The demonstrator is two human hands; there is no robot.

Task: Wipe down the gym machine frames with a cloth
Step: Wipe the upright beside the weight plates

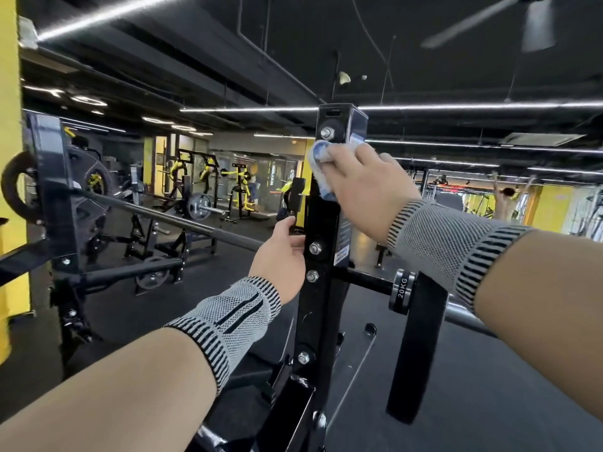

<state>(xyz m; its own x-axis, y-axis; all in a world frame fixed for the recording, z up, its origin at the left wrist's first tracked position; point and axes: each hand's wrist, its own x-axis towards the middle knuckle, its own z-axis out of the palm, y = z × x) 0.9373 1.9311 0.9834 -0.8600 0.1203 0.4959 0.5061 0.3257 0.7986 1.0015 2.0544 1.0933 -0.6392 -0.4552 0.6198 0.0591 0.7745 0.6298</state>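
A black upright post (321, 301) of a gym rack stands in the middle, studded with bolts. My right hand (368, 187) presses a blue and white cloth (318, 158) against the post near its top, just under the highest bolt. My left hand (282, 256) grips the post's left edge lower down, at mid height. Both wrists wear grey knit sleeves.
A barbell (169, 213) crosses from the left upright (52, 197) to the post. A 20 kg plate (403, 290) and a black arm (416, 347) sit right of the post. More yellow and black machines (238, 190) stand behind. A person (509, 203) exercises far right.
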